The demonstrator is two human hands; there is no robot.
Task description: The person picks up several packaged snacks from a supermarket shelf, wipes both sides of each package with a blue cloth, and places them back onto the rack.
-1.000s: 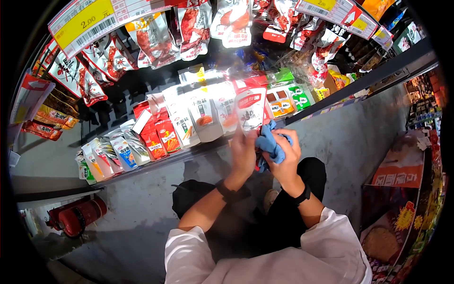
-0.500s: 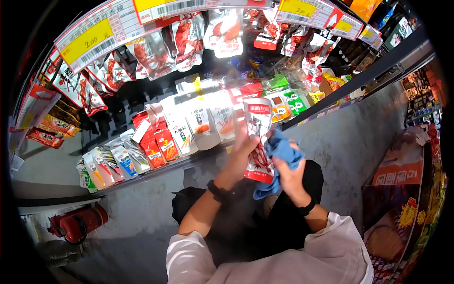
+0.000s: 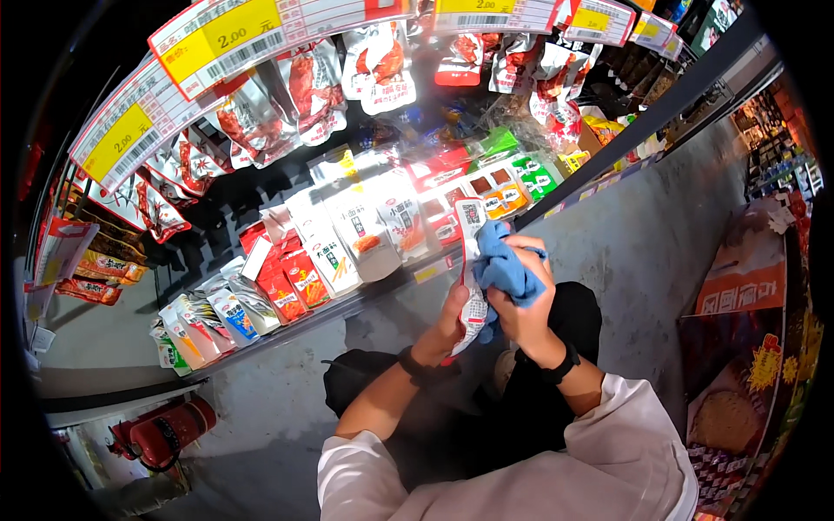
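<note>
My left hand (image 3: 445, 328) is closed on the lower side of a snack pouch (image 3: 473, 319), which stands nearly upright with its white printed back turned toward my right. A crumpled blue cloth (image 3: 508, 271) is bunched in my right hand (image 3: 532, 306), whose fingers are closed around it. The cloth presses against the pouch's back, and part of it hangs below my right hand. Both hands are in front of the lower shelf, above my dark-clothed knees.
Boxes of small snack packets (image 3: 365, 227) line the lower shelf. Meat-snack pouches (image 3: 380, 68) hang above, below price labels (image 3: 234, 39). A red fire extinguisher (image 3: 169, 431) lies by the shelf base at lower left. A dark frame post (image 3: 643, 117) slants at right, beside grey floor (image 3: 647, 230).
The pouch has turned from its red-and-white front to its printed back. My right hand has brought the cloth against it. The view has shifted slightly.
</note>
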